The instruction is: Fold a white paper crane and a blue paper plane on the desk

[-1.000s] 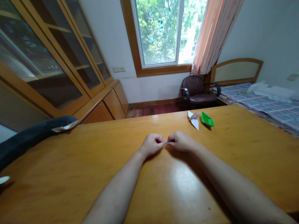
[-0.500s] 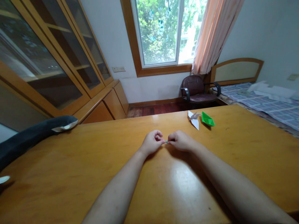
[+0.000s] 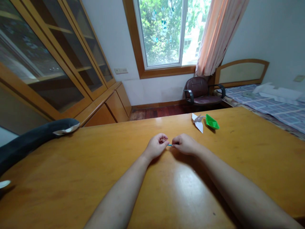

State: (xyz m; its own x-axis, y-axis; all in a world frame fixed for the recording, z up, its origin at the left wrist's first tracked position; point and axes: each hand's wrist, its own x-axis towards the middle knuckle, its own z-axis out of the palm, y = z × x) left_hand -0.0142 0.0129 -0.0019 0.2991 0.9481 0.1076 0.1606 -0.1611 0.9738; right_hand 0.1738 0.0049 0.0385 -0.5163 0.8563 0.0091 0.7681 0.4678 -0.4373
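Your two forearms run up from the bottom edge of the frame and meet at mid-frame over the bare, glossy wooden worktop (image 3: 71,178). Your left hand (image 3: 156,147) and right hand (image 3: 186,144) each pinch one end of a tiny blue paper strip (image 3: 169,145), thumb and forefinger pressed together, the other fingers curled in. The strip lies dead centre between the two hands, just above the worktop, its long axis running left to right across the frame; neither hand is nearer than the other. Compared with a second ago, the hands have drawn slightly apart, so a little more of the blue shows, and the left hand's fingers have loosened a touch. Farther back, right of centre, a white paper crane (image 3: 197,122) and a green paper boat (image 3: 212,122) sit just beside each other, well apart from your hands. At far left, a dark plush toy (image 3: 35,136) rests on the worktop's edge.
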